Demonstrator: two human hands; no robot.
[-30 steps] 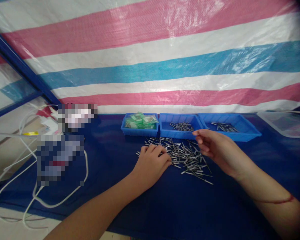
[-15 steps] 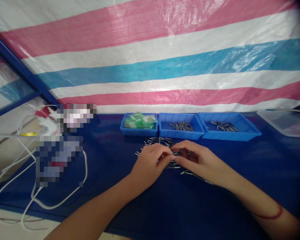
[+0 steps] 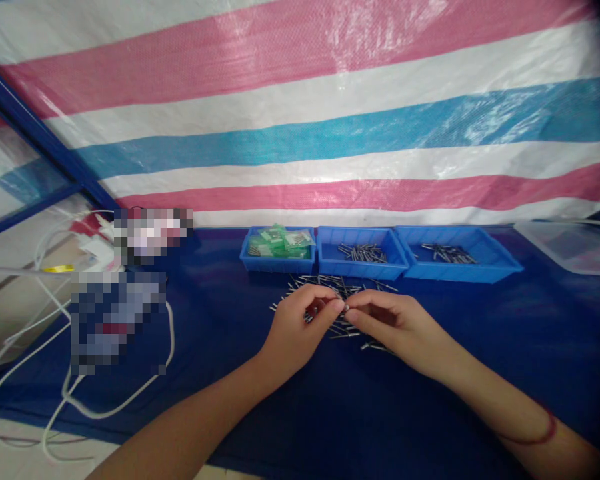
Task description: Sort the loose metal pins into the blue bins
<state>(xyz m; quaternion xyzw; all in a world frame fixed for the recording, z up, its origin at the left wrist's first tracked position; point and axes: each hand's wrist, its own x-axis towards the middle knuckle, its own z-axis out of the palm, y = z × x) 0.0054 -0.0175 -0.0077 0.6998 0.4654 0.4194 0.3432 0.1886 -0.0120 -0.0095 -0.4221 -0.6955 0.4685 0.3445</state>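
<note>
Above a pile of thin metal pins (image 3: 347,331) on the table, my two hands meet at the fingertips. My left hand (image 3: 296,333) is closed, with thumb and forefinger pinched together. Facing it, my right hand (image 3: 400,327) is closed in a pinch too, its thumb and forefinger at a small silvery metal piece (image 3: 347,308). The fingers cover most of this piece, so its full shape is hidden. Loose pins lie under and around both hands, some dark with silvery ends.
Behind the pile stand three blue bins: the left bin (image 3: 279,265) with green-and-clear packets (image 3: 280,241), the middle bin (image 3: 360,268) and right bin (image 3: 460,272) with metal pins. White cables (image 3: 173,333) loop at left. A clear plastic lid (image 3: 570,250) lies far right.
My right hand has shifted slightly down and left, uncovering pins behind it. The fingertips have rearranged, and a silvery end now shows between the hands.
</note>
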